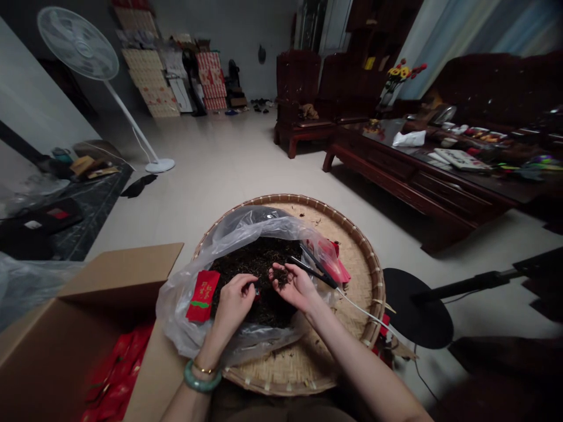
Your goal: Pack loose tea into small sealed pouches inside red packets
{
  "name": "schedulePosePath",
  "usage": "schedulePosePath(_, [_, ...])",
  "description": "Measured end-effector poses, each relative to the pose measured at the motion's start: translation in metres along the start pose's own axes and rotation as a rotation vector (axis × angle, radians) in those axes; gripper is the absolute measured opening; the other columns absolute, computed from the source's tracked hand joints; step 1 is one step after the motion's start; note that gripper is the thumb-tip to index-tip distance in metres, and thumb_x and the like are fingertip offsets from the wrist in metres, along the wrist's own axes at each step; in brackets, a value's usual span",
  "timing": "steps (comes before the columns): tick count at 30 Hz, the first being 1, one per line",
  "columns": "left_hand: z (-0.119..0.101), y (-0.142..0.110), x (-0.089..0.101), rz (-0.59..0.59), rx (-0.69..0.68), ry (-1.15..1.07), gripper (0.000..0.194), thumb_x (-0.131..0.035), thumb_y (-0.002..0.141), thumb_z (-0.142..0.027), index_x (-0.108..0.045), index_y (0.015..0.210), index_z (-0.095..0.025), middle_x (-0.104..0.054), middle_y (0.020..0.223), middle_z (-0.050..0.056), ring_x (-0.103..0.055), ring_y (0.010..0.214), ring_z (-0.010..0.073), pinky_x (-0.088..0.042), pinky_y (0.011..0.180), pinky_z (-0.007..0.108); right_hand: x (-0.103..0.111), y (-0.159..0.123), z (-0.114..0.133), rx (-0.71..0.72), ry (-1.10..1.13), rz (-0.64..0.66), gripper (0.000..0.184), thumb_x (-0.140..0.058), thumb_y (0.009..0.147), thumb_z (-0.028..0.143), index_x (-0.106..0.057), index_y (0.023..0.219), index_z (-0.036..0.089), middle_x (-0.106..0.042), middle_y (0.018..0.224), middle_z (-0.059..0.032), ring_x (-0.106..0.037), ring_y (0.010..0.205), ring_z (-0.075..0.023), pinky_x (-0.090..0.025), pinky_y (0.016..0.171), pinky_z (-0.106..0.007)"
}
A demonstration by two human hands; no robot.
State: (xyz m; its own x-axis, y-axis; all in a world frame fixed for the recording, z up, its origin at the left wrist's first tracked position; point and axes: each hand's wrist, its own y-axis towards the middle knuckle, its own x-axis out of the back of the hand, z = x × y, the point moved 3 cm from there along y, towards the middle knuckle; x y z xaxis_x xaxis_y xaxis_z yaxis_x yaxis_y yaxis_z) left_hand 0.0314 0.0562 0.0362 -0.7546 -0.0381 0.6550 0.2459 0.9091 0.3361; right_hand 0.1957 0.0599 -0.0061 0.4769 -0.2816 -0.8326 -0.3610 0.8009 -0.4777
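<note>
A clear plastic bag (185, 337) lies opened on a round woven bamboo tray (360, 258), full of dark, twisted dried tea leaves (237, 255). My right hand (299, 288) is palm up over the leaves, its fingers curled around a small heap of them. Close beside it, my left hand (236, 298) is closed in a pinch; a small red packet (257, 294) shows at its fingertips, mostly hidden. Flat red packets (204, 296) with gold writing rest on the bag's left side. Behind my right hand lies a black tong-shaped tool (319, 266) with a white cord.
An open cardboard box (127, 266) holding red packets (116, 375) stands at the left. More red packets (338, 266) lie on the tray's right. A black round stand base (417, 308) is beside the tray. Further off are a wooden table (396, 158) and a fan (81, 47).
</note>
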Motion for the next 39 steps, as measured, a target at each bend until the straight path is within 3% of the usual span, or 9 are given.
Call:
schedulePosePath(7, [-0.002,0.003,-0.004,-0.006,0.019,-0.010,0.028,-0.047,0.074,-0.008,-0.068,0.088,-0.019,-0.071,0.090,0.005,-0.066,0.076,0.0161,-0.053,0.066,0.026,-0.028,-0.014,0.004,-0.017,-0.104,0.096,0.029,-0.040,0.087,0.027,-0.062,0.091,0.008,-0.066,0.080,-0.0095,-0.063,0.077,-0.0150,-0.052,0.068,-0.024])
schedulePosePath(11, [-0.002,0.003,-0.007,0.022,0.043,-0.062,0.033,-0.048,0.070,-0.005,-0.069,0.091,-0.020,-0.071,0.092,0.004,-0.065,0.078,0.0162,-0.053,0.066,0.026,-0.042,-0.023,0.003,-0.069,-0.226,0.150,0.020,-0.048,0.082,0.022,-0.063,0.088,0.009,-0.066,0.082,-0.0071,-0.063,0.080,-0.0149,-0.052,0.074,-0.027])
schedulePosePath(18, [0.004,-0.001,-0.011,0.007,0.116,-0.161,0.034,-0.049,0.068,-0.004,-0.068,0.092,-0.020,-0.068,0.095,0.004,-0.063,0.077,0.0150,-0.051,0.061,0.023,-0.048,-0.026,0.006,-0.088,-0.465,0.154,0.018,-0.058,0.068,0.013,-0.063,0.085,0.012,-0.066,0.078,-0.0032,-0.062,0.078,-0.0129,-0.050,0.076,-0.027])
schedulePosePath(24, [0.005,-0.002,-0.018,-0.082,0.164,-0.269,0.034,-0.048,0.068,-0.004,-0.065,0.093,-0.019,-0.060,0.094,0.005,-0.055,0.060,0.0083,-0.049,0.052,0.019,-0.051,-0.025,0.014,-0.098,-0.687,0.109,0.026,-0.055,0.060,0.009,-0.059,0.085,0.017,-0.061,0.080,0.0009,-0.059,0.078,-0.0116,-0.048,0.077,-0.027])
schedulePosePath(27, [0.005,-0.003,-0.023,-0.098,0.186,-0.303,0.037,-0.048,0.067,-0.004,-0.063,0.098,-0.019,-0.056,0.095,0.004,-0.052,0.058,0.0064,-0.048,0.051,0.017,-0.052,-0.024,0.020,-0.012,-0.970,0.136,0.037,-0.057,0.059,0.009,-0.055,0.095,0.019,-0.058,0.082,0.0038,-0.056,0.072,-0.0097,-0.047,0.075,-0.028])
schedulePosePath(30, [0.006,-0.002,-0.026,-0.102,0.201,-0.333,0.039,-0.048,0.068,-0.004,-0.061,0.101,-0.020,-0.054,0.096,0.003,-0.052,0.058,0.0057,-0.047,0.050,0.016,-0.056,-0.024,0.026,0.194,-1.432,0.179,0.043,-0.061,0.057,0.007,-0.055,0.098,0.018,-0.056,0.082,0.0040,-0.052,0.072,-0.0106,-0.045,0.070,-0.025])
schedulePosePath(34, [0.006,-0.002,-0.028,-0.110,0.215,-0.373,0.039,-0.049,0.069,-0.005,-0.059,0.103,-0.019,-0.052,0.096,0.003,-0.050,0.055,0.0044,-0.046,0.048,0.016,-0.062,-0.024,0.026,0.356,-1.916,0.162,0.032,-0.060,0.065,0.009,-0.058,0.097,0.015,-0.059,0.080,-0.0003,-0.054,0.074,-0.0142,-0.042,0.067,-0.025])
schedulePosePath(39, [-0.001,-0.002,-0.030,-0.125,0.212,-0.378,0.037,-0.047,0.071,-0.004,-0.057,0.104,-0.019,-0.050,0.098,0.005,-0.048,0.054,0.0043,-0.044,0.046,0.016,-0.069,-0.022,0.015,0.423,-2.206,0.214,0.022,-0.051,0.075,0.007,-0.065,0.090,0.014,-0.065,0.086,-0.0071,-0.061,0.083,-0.0179,-0.041,0.073,-0.025])
